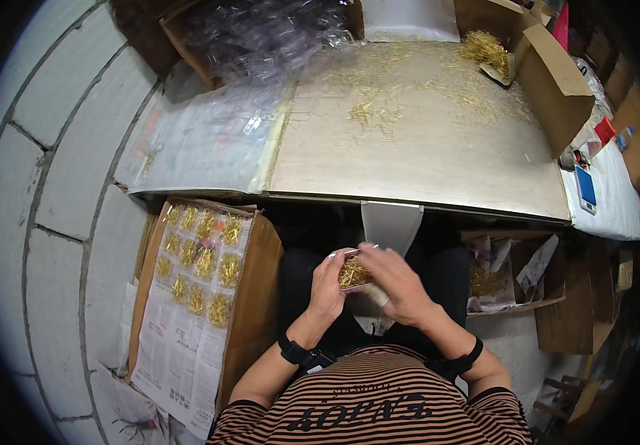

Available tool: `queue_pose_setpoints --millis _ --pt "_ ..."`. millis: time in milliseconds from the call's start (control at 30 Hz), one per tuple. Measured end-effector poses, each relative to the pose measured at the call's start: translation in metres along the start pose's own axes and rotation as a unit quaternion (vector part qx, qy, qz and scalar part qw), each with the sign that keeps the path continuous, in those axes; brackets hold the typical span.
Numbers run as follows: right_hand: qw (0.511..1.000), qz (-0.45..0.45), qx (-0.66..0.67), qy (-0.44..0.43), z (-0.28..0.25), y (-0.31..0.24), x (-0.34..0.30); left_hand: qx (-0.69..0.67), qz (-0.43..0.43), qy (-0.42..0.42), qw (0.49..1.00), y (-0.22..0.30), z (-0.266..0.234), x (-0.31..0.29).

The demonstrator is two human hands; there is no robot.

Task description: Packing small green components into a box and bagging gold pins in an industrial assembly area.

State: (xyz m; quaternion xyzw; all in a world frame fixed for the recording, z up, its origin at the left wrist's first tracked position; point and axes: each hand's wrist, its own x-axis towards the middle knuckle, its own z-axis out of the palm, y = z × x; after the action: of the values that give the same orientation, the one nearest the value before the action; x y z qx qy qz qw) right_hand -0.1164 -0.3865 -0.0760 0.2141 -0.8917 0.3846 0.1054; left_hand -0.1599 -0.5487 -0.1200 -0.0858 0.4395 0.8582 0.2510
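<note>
In front of my lap, my left hand is closed around the side of a small shallow box filled with thin gold pin-like pieces. My right hand reaches across the box's right side, its fingers smeared by motion. Whether it grips anything is hidden by the blur. To the left, several small bunches of the same gold pieces lie in rows on newsprint over a cardboard carton.
Ahead stands a worktable strewn with loose gold pieces. A heap of clear plastic boxes fills its far left, and a gold pile its far right. A blue-faced device sits at right. Below it, an open carton holds paper and gold pieces.
</note>
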Motion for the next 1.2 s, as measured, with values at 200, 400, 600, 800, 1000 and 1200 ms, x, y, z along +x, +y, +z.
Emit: queue_pose_setpoints --millis 200,400,600,800,1000,1200 --pt "0.893 0.289 0.312 0.147 0.003 0.033 -0.008 0.013 -0.003 -0.02 1.0 0.007 0.004 -0.004" --pt "0.832 0.364 0.405 0.107 0.012 0.029 -0.002 0.021 -0.011 -0.028 0.999 0.002 0.008 -0.006" --pt "0.912 0.333 0.212 0.116 0.02 0.018 0.0 0.023 -0.004 -0.028 0.999 -0.005 0.008 -0.007" --pt "0.845 0.34 0.396 0.114 0.012 0.015 0.004 0.003 -0.007 -0.017 1.0 0.0 0.007 -0.006" --pt "0.9 0.257 0.312 0.162 0.034 0.007 0.019 -0.003 0.028 0.0 1.0 0.009 0.002 -0.012" --pt "0.871 0.269 0.39 0.131 0.013 -0.003 0.024 0.07 0.104 0.096 0.987 0.089 -0.039 -0.061"
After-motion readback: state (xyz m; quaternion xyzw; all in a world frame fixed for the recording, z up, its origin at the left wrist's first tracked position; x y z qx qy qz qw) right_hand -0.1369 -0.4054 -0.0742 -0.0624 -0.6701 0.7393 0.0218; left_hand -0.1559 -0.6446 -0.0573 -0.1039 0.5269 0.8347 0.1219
